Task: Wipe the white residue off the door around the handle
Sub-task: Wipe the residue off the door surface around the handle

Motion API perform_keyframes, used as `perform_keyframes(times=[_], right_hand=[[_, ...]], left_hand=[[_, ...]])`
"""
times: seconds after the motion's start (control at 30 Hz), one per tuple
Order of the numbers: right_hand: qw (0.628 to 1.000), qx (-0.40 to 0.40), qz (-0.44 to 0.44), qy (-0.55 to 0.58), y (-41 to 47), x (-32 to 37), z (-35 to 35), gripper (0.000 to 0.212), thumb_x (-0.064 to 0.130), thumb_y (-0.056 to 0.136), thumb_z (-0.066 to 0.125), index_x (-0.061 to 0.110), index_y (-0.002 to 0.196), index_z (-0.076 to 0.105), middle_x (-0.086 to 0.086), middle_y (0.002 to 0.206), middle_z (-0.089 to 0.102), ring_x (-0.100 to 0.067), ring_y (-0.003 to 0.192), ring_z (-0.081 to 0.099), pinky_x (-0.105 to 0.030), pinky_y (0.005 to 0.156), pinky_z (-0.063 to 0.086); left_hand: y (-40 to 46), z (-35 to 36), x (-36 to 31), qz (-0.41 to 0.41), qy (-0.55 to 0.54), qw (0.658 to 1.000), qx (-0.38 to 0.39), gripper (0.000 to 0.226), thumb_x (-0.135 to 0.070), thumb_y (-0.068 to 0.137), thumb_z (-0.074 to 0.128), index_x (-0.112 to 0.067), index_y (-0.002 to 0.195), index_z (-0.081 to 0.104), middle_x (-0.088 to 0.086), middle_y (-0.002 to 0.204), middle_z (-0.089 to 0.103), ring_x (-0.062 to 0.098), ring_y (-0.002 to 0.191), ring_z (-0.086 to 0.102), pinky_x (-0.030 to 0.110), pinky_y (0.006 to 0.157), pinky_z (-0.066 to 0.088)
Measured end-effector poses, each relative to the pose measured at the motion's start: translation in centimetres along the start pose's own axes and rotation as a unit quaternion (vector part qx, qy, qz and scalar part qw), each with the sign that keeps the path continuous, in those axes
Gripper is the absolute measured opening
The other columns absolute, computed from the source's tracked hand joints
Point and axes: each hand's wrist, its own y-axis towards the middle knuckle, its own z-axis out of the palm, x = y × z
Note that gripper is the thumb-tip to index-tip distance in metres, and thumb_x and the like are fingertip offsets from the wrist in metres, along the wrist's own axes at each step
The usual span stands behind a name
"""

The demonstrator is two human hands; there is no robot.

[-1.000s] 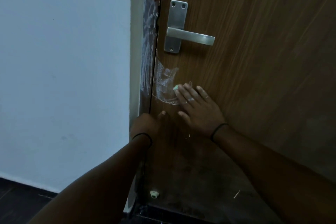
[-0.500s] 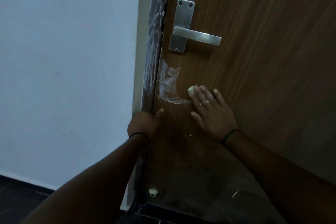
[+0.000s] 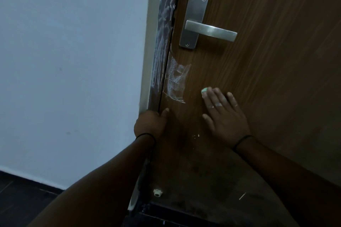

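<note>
A brown wooden door (image 3: pixel 267 61) carries a steel lever handle (image 3: pixel 210 30). Below the handle, close to the door's edge, lies a patch of white residue (image 3: pixel 175 81). More white streaks run up the dark door edge (image 3: pixel 163 42). My right hand (image 3: pixel 225 116) lies flat on the door to the right of the patch, its straight fingers pressing a small pale green pad (image 3: pixel 204 90) against the wood. My left hand (image 3: pixel 150 123) grips the door edge below the residue, thumb on the door face, fingers hidden behind the edge.
A pale wall (image 3: pixel 73 61) fills the left side, with dark floor (image 3: pixel 18 199) below it. A small white knob (image 3: pixel 157 192) sits low on the door. A few white specks (image 3: pixel 196 136) dot the wood between my hands.
My right hand has slid to the right with the green pad, from the residue patch's lower right corner to bare wood beside it. My left hand has kept its grip on the door edge.
</note>
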Motion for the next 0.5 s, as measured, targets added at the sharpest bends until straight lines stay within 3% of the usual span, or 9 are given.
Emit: perform_keyframes(times=[0.07, 0.13, 0.2, 0.4, 0.5], right_hand=[[1.0, -0.005, -0.005, 0.015, 1.6, 2.8, 0.0, 0.067, 0.047, 0.1, 0.031, 0.013, 0.155, 0.014, -0.004, 0.163, 0.011, -0.02, 0.15, 0.009, -0.042, 0.122, 0.007], [0.997, 0.027, -0.064, 0.011, 1.7, 4.8, 0.9, 0.068, 0.048, 0.099, 0.032, 0.014, 0.155, 0.013, -0.004, 0.163, 0.013, -0.018, 0.15, 0.008, -0.041, 0.121, 0.007], [0.995, 0.045, -0.092, 0.002, 0.6, 3.9, 1.5, 0.067, 0.048, 0.1, 0.032, 0.017, 0.156, 0.011, -0.002, 0.163, 0.013, -0.017, 0.15, 0.007, -0.042, 0.121, 0.009], [0.998, -0.026, 0.049, 0.003, -0.9, -1.3, 0.6, 0.066, 0.047, 0.101, 0.028, 0.016, 0.156, 0.009, -0.003, 0.163, 0.005, -0.019, 0.151, 0.006, -0.043, 0.122, 0.005], [1.0, 0.001, -0.006, 0.019, -1.5, 1.4, 1.3, 0.069, 0.049, 0.099, 0.033, 0.016, 0.156, 0.011, -0.002, 0.163, 0.007, -0.018, 0.151, 0.007, -0.043, 0.122, 0.008]], left_hand=[[0.1, 0.6, -0.1, 0.008, 0.001, 1.0, 0.008, 0.062, -0.067, 0.091, 0.043, -0.017, 0.058, 0.061, -0.001, 0.06, 0.062, 0.019, 0.059, 0.062, 0.03, 0.058, 0.049], [0.0, 1.2, 0.1, 0.011, 0.016, 1.0, 0.021, 0.062, -0.067, 0.092, 0.039, -0.017, 0.065, 0.064, 0.001, 0.066, 0.066, 0.02, 0.063, 0.063, 0.034, 0.065, 0.054], [0.0, 1.6, 0.5, 0.004, 0.027, 0.999, 0.028, 0.062, -0.069, 0.091, 0.039, -0.017, 0.066, 0.064, 0.001, 0.068, 0.067, 0.02, 0.064, 0.064, 0.035, 0.067, 0.055], [0.4, 2.2, 0.5, -0.009, 0.032, 0.999, 0.036, 0.064, -0.072, 0.089, 0.038, -0.017, 0.069, 0.066, 0.001, 0.069, 0.067, 0.019, 0.064, 0.065, 0.036, 0.068, 0.057], [0.1, 2.3, 0.6, -0.02, 0.032, 0.998, 0.044, 0.067, -0.072, 0.09, 0.035, -0.016, 0.071, 0.067, 0.002, 0.073, 0.069, 0.021, 0.068, 0.066, 0.038, 0.072, 0.057]])
